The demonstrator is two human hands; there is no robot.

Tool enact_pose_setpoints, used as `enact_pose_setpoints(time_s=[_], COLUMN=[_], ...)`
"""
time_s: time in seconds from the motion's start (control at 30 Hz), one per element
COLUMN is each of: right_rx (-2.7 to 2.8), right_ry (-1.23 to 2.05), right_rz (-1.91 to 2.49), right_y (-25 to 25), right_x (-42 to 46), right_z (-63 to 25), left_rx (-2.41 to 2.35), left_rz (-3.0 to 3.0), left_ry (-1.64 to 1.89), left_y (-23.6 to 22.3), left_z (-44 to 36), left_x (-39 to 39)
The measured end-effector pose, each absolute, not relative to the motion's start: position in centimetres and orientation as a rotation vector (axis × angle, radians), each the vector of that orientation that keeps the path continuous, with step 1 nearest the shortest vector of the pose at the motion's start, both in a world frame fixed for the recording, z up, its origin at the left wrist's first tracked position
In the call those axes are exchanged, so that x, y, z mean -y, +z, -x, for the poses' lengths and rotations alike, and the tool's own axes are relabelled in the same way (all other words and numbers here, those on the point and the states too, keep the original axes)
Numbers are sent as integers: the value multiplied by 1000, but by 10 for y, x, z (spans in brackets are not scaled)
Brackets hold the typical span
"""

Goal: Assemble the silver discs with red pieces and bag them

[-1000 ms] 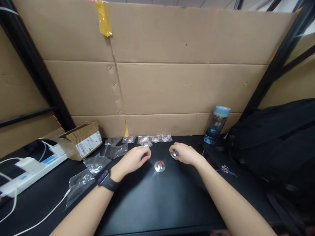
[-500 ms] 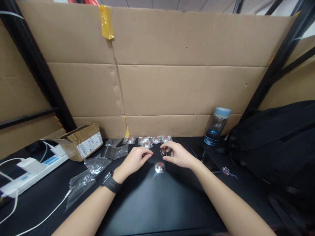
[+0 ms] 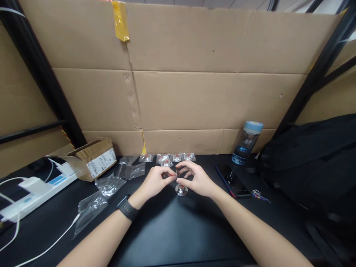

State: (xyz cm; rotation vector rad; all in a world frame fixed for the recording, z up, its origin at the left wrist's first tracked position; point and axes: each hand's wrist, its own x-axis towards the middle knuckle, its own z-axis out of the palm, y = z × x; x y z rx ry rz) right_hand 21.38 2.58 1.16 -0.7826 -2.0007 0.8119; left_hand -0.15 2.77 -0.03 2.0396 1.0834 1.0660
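Observation:
My right hand (image 3: pixel 198 180) grips a thin round silver disc (image 3: pixel 177 172) by its rim between thumb and fingers, turned nearly edge-on to me. From the other side my left hand (image 3: pixel 155 181) pinches a small red piece (image 3: pixel 171 175), held against the middle of the disc; whether the two are joined is hidden by the fingers. Just below the hands a silver disc with a red stem (image 3: pixel 181 190) lies on the black table. Behind them several similar discs in clear plastic bags (image 3: pixel 166 162) lie along the cardboard wall.
Empty plastic bags (image 3: pixel 109 185) and an open cardboard box (image 3: pixel 98 159) lie to the left, beside a white power strip (image 3: pixel 41 194) with cables. On the right are a phone (image 3: pixel 236 185), a keyring (image 3: pixel 260 194), a water bottle (image 3: pixel 246 144) and a black backpack (image 3: pixel 311 167).
My right hand has lifted the silver disc from the right and carried it leftward to my left hand. The disc on the table has stayed in place.

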Motion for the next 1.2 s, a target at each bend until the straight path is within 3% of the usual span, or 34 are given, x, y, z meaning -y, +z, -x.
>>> enact_pose_setpoints(time_s=[1.2], right_rx=[1891], right_ry=[866], right_rz=[708], right_y=[6], right_x=[-20], right_z=[-203], left_rx=[-968], left_rz=[-1776], left_ry=[1254], left_y=[-8], left_z=[-3], left_x=[-32])
